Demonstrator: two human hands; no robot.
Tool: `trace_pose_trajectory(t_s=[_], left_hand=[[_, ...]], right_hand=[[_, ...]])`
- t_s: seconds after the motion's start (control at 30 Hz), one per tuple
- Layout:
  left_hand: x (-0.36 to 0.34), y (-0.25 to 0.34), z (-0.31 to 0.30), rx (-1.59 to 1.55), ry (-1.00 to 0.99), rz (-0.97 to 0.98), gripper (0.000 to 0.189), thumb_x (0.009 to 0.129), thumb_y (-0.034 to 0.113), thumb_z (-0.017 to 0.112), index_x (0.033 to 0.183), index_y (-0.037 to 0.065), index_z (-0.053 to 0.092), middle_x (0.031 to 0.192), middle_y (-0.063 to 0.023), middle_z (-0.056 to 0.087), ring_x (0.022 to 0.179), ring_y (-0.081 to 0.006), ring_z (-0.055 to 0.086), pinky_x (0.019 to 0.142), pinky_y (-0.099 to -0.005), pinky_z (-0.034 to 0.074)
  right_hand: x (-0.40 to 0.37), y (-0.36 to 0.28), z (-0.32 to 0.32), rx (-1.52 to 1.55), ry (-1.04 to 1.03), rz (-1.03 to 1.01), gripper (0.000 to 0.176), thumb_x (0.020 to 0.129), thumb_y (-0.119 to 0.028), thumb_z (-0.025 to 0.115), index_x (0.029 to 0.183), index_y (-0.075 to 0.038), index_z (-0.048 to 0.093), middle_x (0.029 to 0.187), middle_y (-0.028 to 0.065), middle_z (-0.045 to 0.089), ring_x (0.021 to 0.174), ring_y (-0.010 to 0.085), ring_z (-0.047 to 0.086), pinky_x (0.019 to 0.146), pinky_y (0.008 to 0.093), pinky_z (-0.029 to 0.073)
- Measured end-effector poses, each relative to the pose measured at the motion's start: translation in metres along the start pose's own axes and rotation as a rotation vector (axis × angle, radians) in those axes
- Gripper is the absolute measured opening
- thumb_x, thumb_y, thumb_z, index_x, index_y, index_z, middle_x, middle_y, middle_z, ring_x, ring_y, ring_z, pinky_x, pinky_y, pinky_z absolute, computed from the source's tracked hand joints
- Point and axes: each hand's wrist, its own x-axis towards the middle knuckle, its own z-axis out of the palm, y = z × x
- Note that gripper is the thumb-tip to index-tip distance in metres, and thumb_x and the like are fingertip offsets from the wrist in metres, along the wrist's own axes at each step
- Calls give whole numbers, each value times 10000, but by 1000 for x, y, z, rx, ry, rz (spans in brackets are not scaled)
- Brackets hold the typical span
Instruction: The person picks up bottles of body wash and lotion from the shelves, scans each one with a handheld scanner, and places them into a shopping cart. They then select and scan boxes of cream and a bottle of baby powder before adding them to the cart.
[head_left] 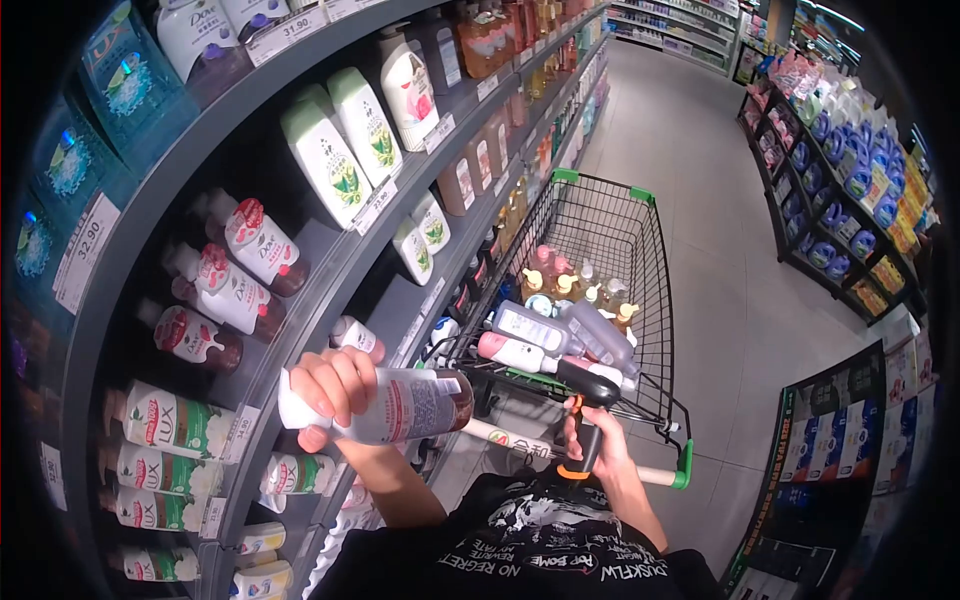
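My left hand is wrapped round the white top end of a bottle, which lies nearly sideways with its printed back label showing and its dark reddish base to the right. In my right hand is a black and orange handheld scanner, its head tilted up and left over the near edge of the cart. A gap separates the scanner from the bottle. Several bottles lie and stand inside the black wire shopping cart, some with yellow or pink pump tops.
Shelves of Dove, LUX and other bottles run along the left. The cart's handle crosses in front of my body. A display rack with blue and pink packs stands across the aisle; another stand is at the lower right.
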Motion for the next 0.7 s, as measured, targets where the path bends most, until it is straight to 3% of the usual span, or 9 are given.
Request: trace_pose_trajectory(t_s=[0.13,0.27,0.33,0.53,0.6,0.63,0.67,0.7], left_hand=[[-10,-8,2,53,-66,-169,178,658,179,693,709,62,570,553,-20,567,476,-164,533,486,-295,439],[-5,-19,20,166,-50,-285,264,637,205,722,593,39,521,490,-43,509,437,-197,514,440,-312,409],[-8,-22,20,170,-31,-303,293,642,224,732,618,24,519,492,-51,500,443,-209,512,441,-318,402],[-17,-37,10,251,111,-413,296,666,230,720,662,10,522,540,-58,509,507,-209,511,486,-322,416],[-12,-48,11,366,247,-527,259,667,191,711,671,6,529,561,-71,513,557,-211,521,515,-325,429],[-11,-52,4,344,247,-624,185,673,114,690,724,2,553,645,-88,551,638,-199,549,594,-316,457],[-8,-64,6,323,237,-625,185,673,114,690,724,2,553,645,-88,551,638,-199,549,594,-316,457],[-2,-81,11,458,248,-664,270,703,210,716,755,12,541,660,-74,542,649,-188,536,616,-304,444]], right_hand=[[-12,-20,40,-119,-164,110,340,888,-246,564,1097,20,538,606,165,556,368,196,497,349,277,413],[-4,-17,56,-73,-296,213,357,900,-264,548,1097,33,549,609,163,557,344,157,477,308,252,382],[1,-13,57,-32,-318,251,360,906,-267,540,1106,32,551,612,158,557,345,152,473,307,255,378],[5,-20,36,29,-168,182,361,911,-264,543,1133,21,529,615,131,544,373,150,469,356,254,394],[1,-24,18,72,-56,102,358,907,-266,547,1141,4,522,631,111,534,393,145,470,383,257,406],[-3,-26,9,68,28,61,354,901,-261,553,1141,-3,521,644,95,525,412,141,467,390,263,403],[-5,-26,-4,125,46,26,331,897,-251,558,1129,-16,527,651,87,516,429,138,463,401,268,389],[-10,-28,-15,144,67,-20,323,896,-248,560,1123,-21,529,652,83,510,436,138,459,408,269,382]])
